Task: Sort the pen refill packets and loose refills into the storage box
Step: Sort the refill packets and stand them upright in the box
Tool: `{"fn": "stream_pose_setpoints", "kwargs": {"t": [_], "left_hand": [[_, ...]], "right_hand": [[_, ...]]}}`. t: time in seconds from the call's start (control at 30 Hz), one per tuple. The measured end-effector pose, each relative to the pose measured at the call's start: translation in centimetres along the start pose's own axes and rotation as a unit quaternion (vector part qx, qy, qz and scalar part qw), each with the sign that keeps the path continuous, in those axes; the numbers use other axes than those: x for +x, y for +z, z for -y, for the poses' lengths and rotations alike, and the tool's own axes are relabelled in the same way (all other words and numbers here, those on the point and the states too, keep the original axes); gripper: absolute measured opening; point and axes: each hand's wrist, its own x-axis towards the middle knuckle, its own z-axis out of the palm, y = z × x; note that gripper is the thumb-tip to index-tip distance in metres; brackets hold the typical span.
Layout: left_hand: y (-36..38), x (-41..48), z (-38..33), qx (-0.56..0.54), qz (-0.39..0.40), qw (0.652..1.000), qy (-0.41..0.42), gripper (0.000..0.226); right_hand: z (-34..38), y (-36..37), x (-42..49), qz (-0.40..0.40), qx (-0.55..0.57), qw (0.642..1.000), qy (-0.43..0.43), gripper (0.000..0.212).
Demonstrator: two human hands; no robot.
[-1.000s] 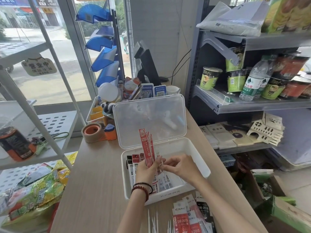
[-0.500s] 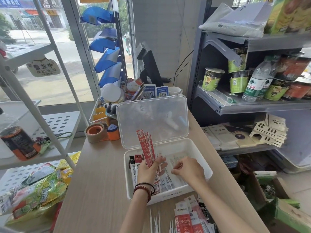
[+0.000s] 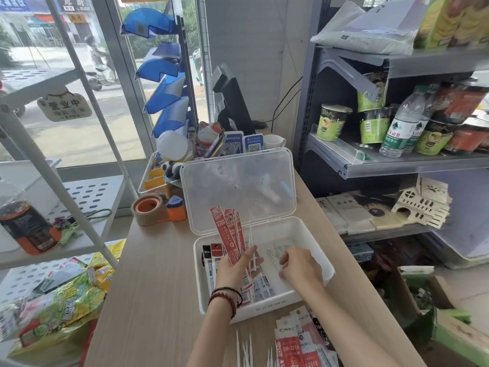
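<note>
A white storage box (image 3: 315, 242) stands open on the wooden counter, its clear lid (image 3: 238, 189) tilted up at the back. My left hand (image 3: 235, 268) grips a fan of red refill packets (image 3: 227, 234) upright over the box's left part, with a few thin white loose refills (image 3: 250, 242) beside them. Black-and-white packets (image 3: 211, 263) lie in the left part of the box. My right hand (image 3: 299, 266) reaches into the right part, fingers curled down over loose clear refills (image 3: 275, 251) on the floor of the box; whether it holds any is hidden.
More red and white packets (image 3: 296, 343) and loose white refills (image 3: 244, 348) lie on the counter in front of the box. A tape roll (image 3: 146, 209), an orange dispenser (image 3: 176, 209) and a tray of desk items (image 3: 158, 176) stand behind. Grey shelves (image 3: 397, 165) stand on the right, a white rack (image 3: 87, 197) on the left.
My right hand has left the packets in my left hand and dropped into the right part of the box. My left hand still holds the red packets upright.
</note>
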Motion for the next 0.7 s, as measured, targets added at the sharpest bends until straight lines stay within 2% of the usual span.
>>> {"fn": "stream_pose_setpoints", "kwargs": {"t": [0.13,0.27,0.33,0.53,0.7], "left_hand": [[-0.1,-0.1,-0.1,0.024,-0.007,1.000,0.006,0.010],[-0.1,0.0,0.0,0.041,-0.018,0.999,0.003,0.017],[-0.1,0.2,0.1,0.051,-0.016,0.999,0.003,0.013],[0.1,0.2,0.1,0.043,-0.008,0.999,-0.002,0.013],[0.2,0.2,0.1,0.009,-0.015,1.000,-0.005,0.013]], "right_hand": [[0.2,-0.7,-0.1,-0.014,0.127,0.991,-0.049,0.018],[1.0,-2.0,-0.8,0.015,0.242,0.961,-0.136,0.044],[1.2,-2.2,-1.1,0.025,0.268,0.949,-0.165,0.048],[0.9,-2.1,-1.0,0.022,0.272,0.944,-0.183,0.024],[0.9,-2.0,-0.7,0.029,0.280,0.945,-0.169,0.016]]}}
